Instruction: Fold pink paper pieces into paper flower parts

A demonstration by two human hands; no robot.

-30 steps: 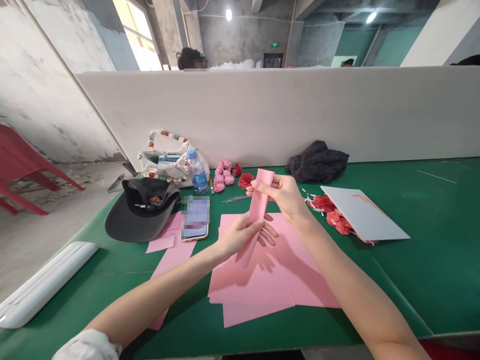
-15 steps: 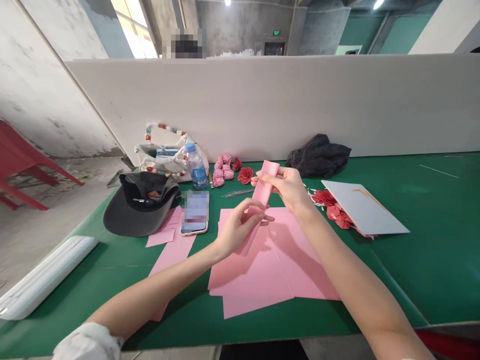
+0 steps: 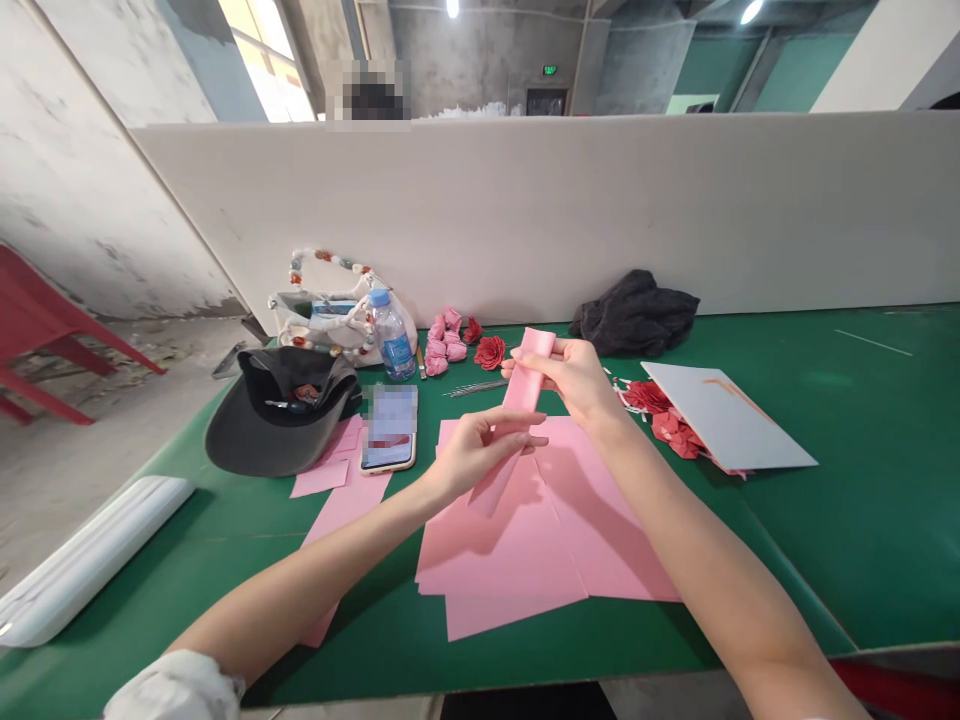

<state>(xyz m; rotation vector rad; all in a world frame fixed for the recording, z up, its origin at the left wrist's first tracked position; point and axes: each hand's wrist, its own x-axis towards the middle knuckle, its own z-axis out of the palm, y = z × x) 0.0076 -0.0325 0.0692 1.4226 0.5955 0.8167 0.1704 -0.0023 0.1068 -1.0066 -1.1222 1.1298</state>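
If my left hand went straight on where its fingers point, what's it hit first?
Your left hand would likely meet your right wrist first, though depth is unclear from this view.

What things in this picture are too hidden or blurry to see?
In the head view:
- The phone's screen is blurred, so nothing on it can be read.
- Parts of the pink paper strip are hidden behind the left hand and the right hand.
- The person beyond the white partition is blurred, and the partition hides their body.

Left hand (image 3: 480,458) sits lower, right hand (image 3: 571,382) pinches higher.
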